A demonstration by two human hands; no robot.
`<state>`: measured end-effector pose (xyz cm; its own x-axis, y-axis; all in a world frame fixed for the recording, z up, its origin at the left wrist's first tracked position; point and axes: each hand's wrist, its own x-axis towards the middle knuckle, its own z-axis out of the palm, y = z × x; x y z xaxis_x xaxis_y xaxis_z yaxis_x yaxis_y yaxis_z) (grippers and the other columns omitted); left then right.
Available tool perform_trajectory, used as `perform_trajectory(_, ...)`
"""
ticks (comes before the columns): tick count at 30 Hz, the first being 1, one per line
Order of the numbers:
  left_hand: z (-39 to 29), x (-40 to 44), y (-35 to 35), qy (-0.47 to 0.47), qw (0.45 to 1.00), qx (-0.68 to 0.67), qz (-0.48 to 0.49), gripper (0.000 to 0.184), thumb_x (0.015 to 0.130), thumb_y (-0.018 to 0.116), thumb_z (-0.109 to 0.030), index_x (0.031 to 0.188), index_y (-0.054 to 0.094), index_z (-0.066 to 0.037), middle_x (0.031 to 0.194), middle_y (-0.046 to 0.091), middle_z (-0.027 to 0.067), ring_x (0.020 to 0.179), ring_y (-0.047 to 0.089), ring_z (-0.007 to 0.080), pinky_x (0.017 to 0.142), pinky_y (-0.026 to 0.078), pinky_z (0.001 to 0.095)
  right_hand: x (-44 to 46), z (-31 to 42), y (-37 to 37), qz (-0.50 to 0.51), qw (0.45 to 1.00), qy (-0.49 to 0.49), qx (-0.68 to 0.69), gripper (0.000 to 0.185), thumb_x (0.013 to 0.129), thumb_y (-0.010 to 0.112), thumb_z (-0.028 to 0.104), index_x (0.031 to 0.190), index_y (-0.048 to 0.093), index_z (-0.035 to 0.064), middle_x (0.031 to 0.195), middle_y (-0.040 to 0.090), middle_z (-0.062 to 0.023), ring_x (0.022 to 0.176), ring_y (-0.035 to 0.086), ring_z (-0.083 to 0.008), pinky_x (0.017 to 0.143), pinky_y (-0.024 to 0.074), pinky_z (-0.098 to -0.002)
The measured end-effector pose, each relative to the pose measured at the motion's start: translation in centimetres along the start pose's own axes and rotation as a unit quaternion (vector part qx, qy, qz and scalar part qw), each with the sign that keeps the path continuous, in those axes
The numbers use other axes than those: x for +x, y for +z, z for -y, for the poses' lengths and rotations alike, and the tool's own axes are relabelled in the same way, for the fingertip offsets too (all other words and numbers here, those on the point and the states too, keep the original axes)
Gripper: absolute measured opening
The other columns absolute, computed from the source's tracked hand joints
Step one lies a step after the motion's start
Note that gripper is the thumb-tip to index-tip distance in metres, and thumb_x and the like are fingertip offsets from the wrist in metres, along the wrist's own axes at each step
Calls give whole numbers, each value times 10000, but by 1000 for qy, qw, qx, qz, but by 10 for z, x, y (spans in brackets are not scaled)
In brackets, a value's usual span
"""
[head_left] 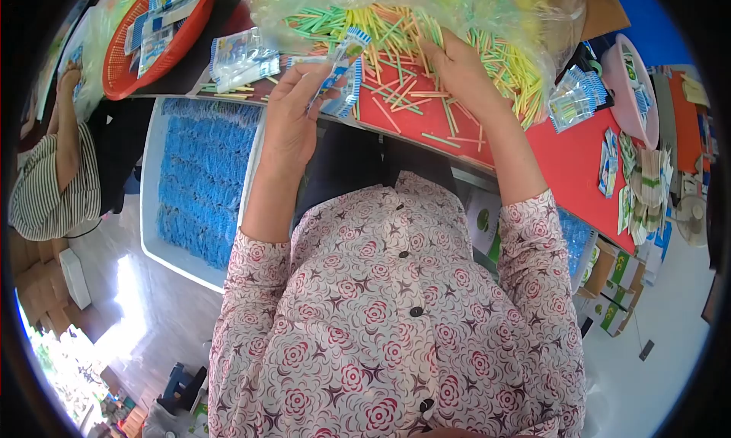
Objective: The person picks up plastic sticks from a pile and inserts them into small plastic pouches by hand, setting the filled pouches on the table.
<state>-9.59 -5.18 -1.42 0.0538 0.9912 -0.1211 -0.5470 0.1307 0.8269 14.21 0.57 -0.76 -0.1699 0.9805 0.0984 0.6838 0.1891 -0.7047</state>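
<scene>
Presently, the left hand (295,95) pinches 1 packet (346,55) above the table's (563,160) front edge. The right hand (461,65) is among the sticks (509,68); its grip cannot be told. 1 plastic bag (552,19) crowds the pile's far side; 1 red basket (114,65) occupies the left end.

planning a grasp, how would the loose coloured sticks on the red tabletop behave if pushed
The sticks look straight, so they are probably fairly stiff. Being so thin, each is likely light. Lying loose and crisscrossed on the red tabletop, they may scatter when pushed.
</scene>
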Motion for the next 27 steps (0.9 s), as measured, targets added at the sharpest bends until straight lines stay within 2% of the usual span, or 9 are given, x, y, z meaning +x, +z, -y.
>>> perform_trajectory(7, -1, 7, 20, -5, 1000, 11, 11, 83, 868, 605, -127, 900, 624, -53, 947, 641, 60, 851, 619, 140, 766, 443, 269, -12, 5, -9, 14, 982, 43, 185, 226, 934, 501, 254, 937, 558, 35, 725, 568, 8, 595, 477, -54, 548, 400, -212)
perform_trajectory(11, -2, 19, 46, 29, 998, 11, 55, 79, 865, 597, -108, 892, 624, -39, 1089, 611, 103, 897, 603, 144, 792, 450, 265, -26, 9, -8, 27, 973, 38, 225, 203, 935, 493, 234, 933, 560, 42, 743, 562, 24, 599, 477, -50, 544, 395, -210)
perform_trajectory(13, -6, 29, 66, 87, 984, -9, 154, 80, 861, 597, -102, 887, 625, -31, 1254, 531, 128, 1026, 562, 156, 880, 429, 271, -32, 6, -8, 25, 973, 35, 227, 195, 936, 488, 225, 930, 560, 44, 747, 559, 25, 606, 481, -53, 544, 397, -216)
perform_trajectory(14, -3, 33, 73, 85, 984, -11, 157, 80, 861, 597, -102, 887, 625, -31, 1254, 531, 128, 1026, 562, 156, 880, 429, 271, -34, 4, -7, 24, 976, 16, 215, 191, 936, 485, 218, 932, 558, 42, 754, 559, 21, 617, 486, -59, 550, 401, -223)
perform_trajectory(17, 5, 45, 91, 37, 965, 63, 251, 81, 885, 563, -110, 874, 600, -38, 1377, 431, 126, 1244, 424, 186, 1016, 336, 305, -38, 2, -7, 23, 982, -24, 188, 182, 937, 479, 204, 935, 554, 38, 768, 559, 13, 640, 497, -71, 562, 408, -237)
perform_trajectory(21, 31, 48, 99, 47, 943, 155, 292, 65, 874, 578, -105, 877, 620, -56, 1371, 440, 118, 1249, 421, 185, 1012, 344, 311, -44, 4, -2, -21, 975, -13, 220, 174, 943, 480, 194, 977, 554, 40, 777, 556, 6, 700, 516, -86, 614, 422, -255)
perform_trajectory(25, 40, 43, 96, 45, 967, 95, 232, 129, 851, 635, -157, 922, 624, -50, 1377, 434, 85, 1215, 432, 160, 986, 362, 319, -42, 10, 4, -31, 981, 2, 194, 196, 942, 493, 203, 1037, 552, 42, 816, 582, -6, 743, 524, -86, 653, 428, -253)
perform_trajectory(26, 41, 42, 94, 44, 967, 96, 232, 129, 851, 635, -157, 922, 624, -50, 1377, 434, 85, 1215, 432, 160, 986, 362, 319, -38, 8, 3, -34, 964, 40, 259, 202, 944, 491, 206, 1049, 546, 42, 828, 588, -10, 746, 523, -84, 655, 427, -251)
perform_trajectory(27, 41, 40, 93, 44, 979, -5, 201, 140, 858, 626, -177, 932, 624, -58, 1351, 456, 81, 1203, 440, 162, 993, 353, 323, -34, 6, 2, -38, 943, 76, 322, 209, 946, 490, 209, 1061, 541, 42, 840, 594, -13, 750, 521, -83, 657, 426, -249)
